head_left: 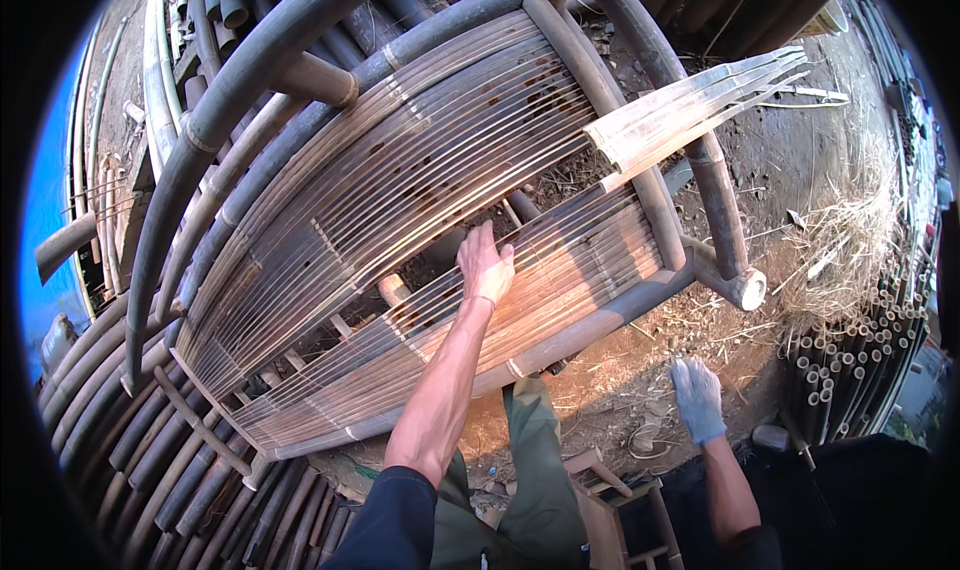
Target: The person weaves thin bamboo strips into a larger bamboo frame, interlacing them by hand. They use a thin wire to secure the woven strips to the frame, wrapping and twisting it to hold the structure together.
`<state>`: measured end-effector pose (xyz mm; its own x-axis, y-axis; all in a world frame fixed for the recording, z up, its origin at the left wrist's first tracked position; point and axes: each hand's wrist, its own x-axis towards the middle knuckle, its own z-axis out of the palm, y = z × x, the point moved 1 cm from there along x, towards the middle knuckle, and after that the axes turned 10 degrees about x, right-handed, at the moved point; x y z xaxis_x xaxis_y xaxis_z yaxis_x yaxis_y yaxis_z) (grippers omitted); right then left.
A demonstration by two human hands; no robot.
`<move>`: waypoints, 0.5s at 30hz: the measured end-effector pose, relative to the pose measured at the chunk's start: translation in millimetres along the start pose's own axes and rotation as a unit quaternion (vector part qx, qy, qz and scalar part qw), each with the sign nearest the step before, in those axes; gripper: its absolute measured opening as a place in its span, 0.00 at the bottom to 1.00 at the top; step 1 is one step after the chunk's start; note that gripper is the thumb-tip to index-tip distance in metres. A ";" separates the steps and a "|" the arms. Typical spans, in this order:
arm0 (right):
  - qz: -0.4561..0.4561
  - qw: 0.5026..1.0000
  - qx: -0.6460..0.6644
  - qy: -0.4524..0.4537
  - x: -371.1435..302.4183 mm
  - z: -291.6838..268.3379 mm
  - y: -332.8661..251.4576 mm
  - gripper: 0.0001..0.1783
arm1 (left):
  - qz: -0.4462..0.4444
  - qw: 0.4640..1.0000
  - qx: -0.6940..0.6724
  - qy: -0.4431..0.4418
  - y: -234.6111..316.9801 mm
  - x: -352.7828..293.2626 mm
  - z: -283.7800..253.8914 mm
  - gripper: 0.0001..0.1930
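Observation:
A long bamboo bench with curved rails lies tilted across the view, its seat made of thin split-bamboo slats. A gap runs lengthwise between two bands of slats. Over that gap is my bare left hand, fingers bent and closed at the inner edge of the nearer band, seemingly on a slat. Wide, pale split-bamboo ends stick out past the bench's right end rail. My right hand, in a grey glove, hangs apart from the bench above the dirt ground, fingers loosely extended, nothing visible in it.
Stacked dark bamboo poles lie at the lower left, and a bundle of cut poles shows its round ends at right. Straw-like shavings heap beside it. A small bamboo stool stands by my legs.

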<state>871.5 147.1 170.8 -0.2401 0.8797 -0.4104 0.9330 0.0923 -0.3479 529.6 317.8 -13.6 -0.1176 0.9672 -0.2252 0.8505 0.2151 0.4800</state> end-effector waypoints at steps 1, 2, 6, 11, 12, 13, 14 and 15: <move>0.003 0.998 0.035 0.048 26.5 8.2 -19.9 0.12 | 0.007 0.998 -0.012 0.066 5.0 -14.4 -11.0 0.16; 0.009 0.993 0.066 0.095 51.1 16.7 -37.6 0.16 | 0.002 0.999 -0.049 0.006 20.6 -27.1 -31.2 0.18; -0.046 0.971 0.205 0.112 115.6 40.2 -105.0 0.15 | -0.168 0.810 -0.450 -0.338 58.4 -90.7 -82.2 0.20; -0.063 0.959 0.252 0.115 118.1 67.2 -151.1 0.09 | -0.167 0.779 -0.506 -0.331 55.8 -103.7 -94.2 0.21; -0.067 0.963 0.243 0.094 117.0 67.5 -155.3 0.09 | -0.173 0.783 -0.500 -0.328 51.8 -102.6 -98.8 0.20; -0.071 0.967 0.234 0.072 115.9 64.5 -159.1 0.09 | -0.180 0.786 -0.493 -0.325 47.3 -101.5 -101.5 0.19; -0.075 0.970 0.225 0.052 115.3 63.4 -162.8 0.09 | -0.188 0.778 -0.505 -0.322 42.3 -100.0 -102.9 0.18; -0.086 0.968 0.229 0.048 112.8 65.8 -166.1 0.09 | -0.196 0.770 -0.517 -0.319 37.4 -98.2 -103.3 0.17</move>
<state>671.8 200.3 126.8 -0.3345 0.9114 -0.2397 0.6591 0.0445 -0.7508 520.0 244.8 114.1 0.2945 0.6089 -0.7365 -0.0872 0.7846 0.6138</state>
